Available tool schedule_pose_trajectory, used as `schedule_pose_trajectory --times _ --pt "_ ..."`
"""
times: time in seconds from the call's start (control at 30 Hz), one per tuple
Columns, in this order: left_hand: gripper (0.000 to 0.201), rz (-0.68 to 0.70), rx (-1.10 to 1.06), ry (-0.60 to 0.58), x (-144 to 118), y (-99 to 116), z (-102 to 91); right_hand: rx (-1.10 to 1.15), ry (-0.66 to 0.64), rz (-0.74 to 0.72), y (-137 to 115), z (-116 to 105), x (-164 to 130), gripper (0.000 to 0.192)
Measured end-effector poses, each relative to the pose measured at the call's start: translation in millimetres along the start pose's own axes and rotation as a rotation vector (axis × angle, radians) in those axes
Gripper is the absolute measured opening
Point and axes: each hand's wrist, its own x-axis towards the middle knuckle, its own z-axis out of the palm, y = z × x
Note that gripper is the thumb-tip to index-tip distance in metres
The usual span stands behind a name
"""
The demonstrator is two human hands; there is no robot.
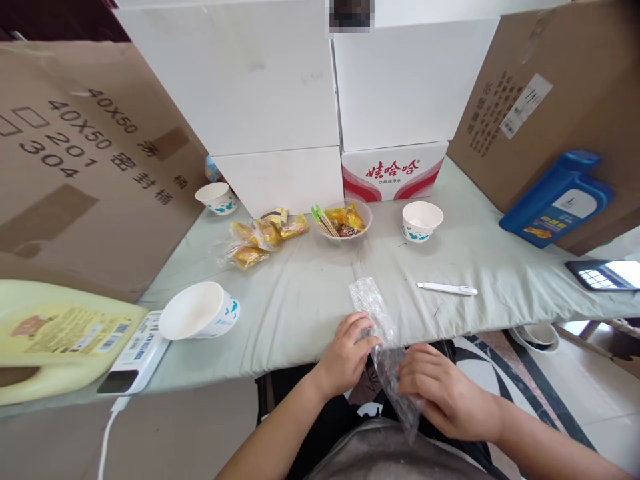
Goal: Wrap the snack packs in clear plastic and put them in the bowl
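Note:
A crinkled clear plastic bag or wrapper (373,308) hangs over the table's front edge. Its upper end lies on the pale green cloth, while the lower end dangles above my lap. My left hand (347,353) is closed at the cloth's edge, with thumb and fingers pinching the plastic. Further down, the curled fingers of my right hand (445,393) grip the same plastic from the right. Whether anything is inside it cannot be made out. The nearest loose item is a white pen (447,289), lying on the cloth right of the plastic.
A clear bowl (367,223) holds yellow-wrapped snacks and sticks. Several wrapped snacks (267,235) lie beside it. Paper cups stand at left (193,312), back left (217,199) and right (423,220). A blue bottle (557,200), phone (605,275), power bank (135,353) and yellow jug (65,340) flank them; boxes (280,80) wall the back.

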Motion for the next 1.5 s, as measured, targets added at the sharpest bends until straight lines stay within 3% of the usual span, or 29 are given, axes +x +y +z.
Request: schedule_pose_trajectory --times 0.13,0.23,0.37,0.43,0.53,0.7,0.8,0.93,1.03,1.1,1.13,1.27,1.33,1.4,1.5 --pt "0.034 -0.035 -0.157 0.063 -3.0 -3.4 2.6 0.064 0.098 0.201 27.1 -0.8 41.0 0.021" --pt "0.044 -0.078 -0.207 0.127 -5.2 -5.9 6.2 -0.057 0.204 0.444 59.2 7.6 78.6 0.022" --pt "0.069 -0.153 -0.262 0.142 -7.5 -6.7 8.9 -0.374 0.088 0.681 90.5 26.6 114.1 0.027" --pt "0.067 -0.157 -0.261 0.129 -7.5 -4.9 7.9 -0.451 0.037 0.703 97.0 36.2 119.5 0.029" --pt "0.045 -0.134 -0.21 0.101 -4.8 -0.6 3.6 -0.488 0.019 0.705 99.8 46.4 117.4 0.033" --pt "0.018 -0.22 0.015 0.262 15.7 -3.4 -5.3 -0.573 0.008 0.689 102.1 54.2 112.7 0.04" --pt "0.013 -0.241 0.152 0.236 33.5 -16.9 -4.8 -0.585 0.02 0.661 103.7 56.1 112.8 0.04" --pt "0.007 -0.248 0.277 0.141 43.8 -34.0 1.3 -0.646 0.024 0.68 106.5 43.4 105.4 0.034" --pt "0.006 -0.26 0.27 0.13 42.0 -37.1 2.8 -0.743 0.107 0.756 106.4 23.4 91.2 0.028" --pt "0.006 -0.26 0.258 0.121 40.5 -36.4 1.8 -0.755 0.198 0.697 101.4 14.9 80.3 0.028" --pt "0.006 -0.257 0.255 0.114 40.1 -36.0 1.1 -0.736 0.21 0.6 96.9 14.5 74.9 0.032" --pt "0.016 -0.274 0.28 0.136 39.8 -35.8 0.6 -0.611 0.002 0.096 73.0 40.5 51.3 0.064" --pt "0.021 -0.315 0.314 0.174 39.4 -36.2 1.6 -0.616 -0.051 0.058 62.6 60.6 36.3 0.073" --pt "0.023 -0.349 0.341 0.193 38.8 -36.6 2.7 -0.65 -0.036 0.11 55.7 75.8 20.6 0.068" --pt "0.025 -0.341 0.349 0.165 38.2 -36.5 3.1 -0.658 -0.004 0.115 51.2 82.0 2.6 0.062"
